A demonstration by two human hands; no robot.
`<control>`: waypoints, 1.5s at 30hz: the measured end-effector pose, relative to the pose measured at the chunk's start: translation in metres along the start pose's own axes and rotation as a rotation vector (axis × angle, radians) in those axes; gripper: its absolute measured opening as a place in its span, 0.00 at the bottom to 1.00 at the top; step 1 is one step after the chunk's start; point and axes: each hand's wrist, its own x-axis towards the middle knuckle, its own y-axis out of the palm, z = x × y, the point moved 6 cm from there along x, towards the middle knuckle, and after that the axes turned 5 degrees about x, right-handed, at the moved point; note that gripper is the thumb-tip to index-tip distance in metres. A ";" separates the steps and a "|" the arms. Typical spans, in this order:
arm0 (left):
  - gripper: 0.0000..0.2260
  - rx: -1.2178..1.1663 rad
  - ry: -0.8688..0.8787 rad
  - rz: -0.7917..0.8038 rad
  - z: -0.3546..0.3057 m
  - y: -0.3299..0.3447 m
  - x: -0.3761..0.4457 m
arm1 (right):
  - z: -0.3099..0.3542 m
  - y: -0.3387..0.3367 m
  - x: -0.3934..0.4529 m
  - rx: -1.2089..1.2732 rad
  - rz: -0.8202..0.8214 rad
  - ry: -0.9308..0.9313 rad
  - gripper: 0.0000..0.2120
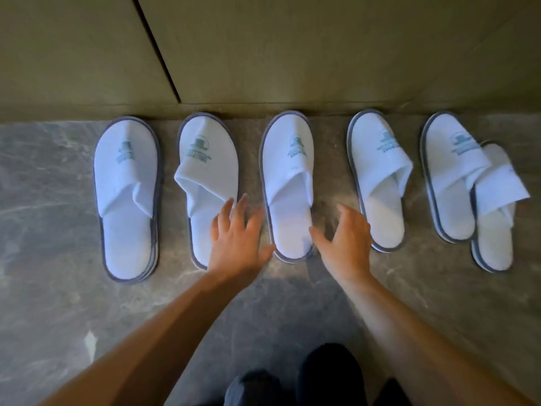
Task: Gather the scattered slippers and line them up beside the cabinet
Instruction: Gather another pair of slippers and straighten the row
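Six white terry-cloth slippers with grey-edged soles lie on the grey marbled floor, toes toward the base of the olive-brown cabinet. From the left: the first slipper, the second slipper, the middle slipper and the fourth slipper stand apart, roughly parallel, though the fourth is angled slightly. At the right end, the fifth slipper overlaps the sixth slipper, which sits further from the cabinet and askew.

The left hand hovers with fingers spread, between the second and middle slippers, its fingertips over the second slipper's edge; contact cannot be confirmed. The right hand has its fingers loosely spread and slightly bent, holding nothing, its thumb at or near the middle slipper's heel edge.

Assessment: the step in hand appears to be squaring the middle slipper. The row is largely complete; the overlapped pair at the right remains outstanding.

Recommendation: press lightly on both long edges of the sole and slide, not lift, so the toe meets the cabinet base in line with its neighbours. Match the gaps either side. Avoid snagging the folded uppers. Then separate the fifth and sixth slippers and bring the sixth forward.
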 end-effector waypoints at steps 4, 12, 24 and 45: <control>0.34 0.055 0.109 0.115 -0.038 0.006 0.002 | -0.029 -0.047 0.007 -0.087 0.006 0.014 0.28; 0.40 0.232 0.187 0.254 -0.074 0.067 0.027 | -0.107 -0.051 0.054 -0.077 -0.039 0.139 0.38; 0.41 0.324 0.214 0.184 -0.069 0.080 0.027 | -0.120 -0.011 0.065 0.035 -0.058 0.167 0.48; 0.40 0.290 0.208 0.142 -0.069 0.084 0.028 | -0.111 0.008 0.056 -0.001 0.002 0.079 0.45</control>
